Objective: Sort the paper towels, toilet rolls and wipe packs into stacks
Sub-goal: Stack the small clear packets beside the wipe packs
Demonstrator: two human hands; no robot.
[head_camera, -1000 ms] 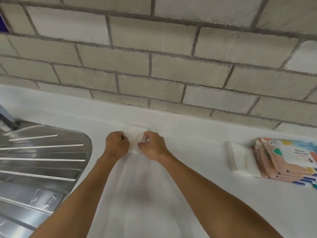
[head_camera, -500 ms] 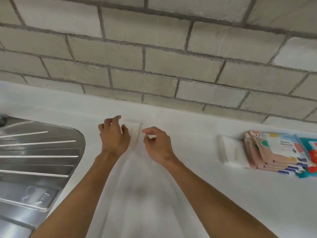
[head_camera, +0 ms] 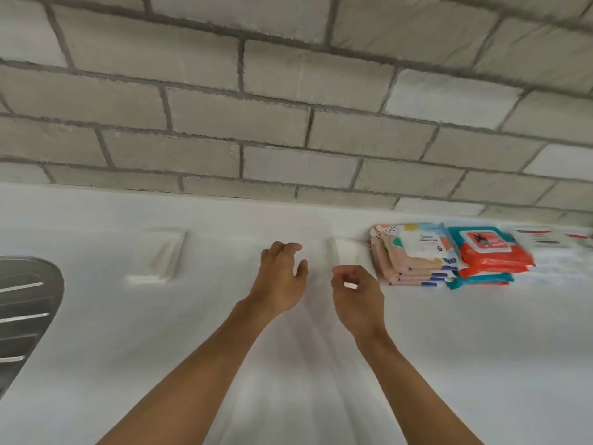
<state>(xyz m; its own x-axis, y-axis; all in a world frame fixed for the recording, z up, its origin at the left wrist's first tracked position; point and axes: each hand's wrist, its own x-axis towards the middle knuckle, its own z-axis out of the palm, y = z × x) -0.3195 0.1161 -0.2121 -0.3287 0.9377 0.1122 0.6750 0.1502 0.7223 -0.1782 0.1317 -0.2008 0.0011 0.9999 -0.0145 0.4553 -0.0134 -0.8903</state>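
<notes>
A flat white pack lies alone on the bench, left of the hands. A second white pack sits just beside a stack of pink wipe packs, with red and teal packs next along. The left hand and right hand hover between, loosely curled, holding nothing. A steel drainer lies far left.
</notes>
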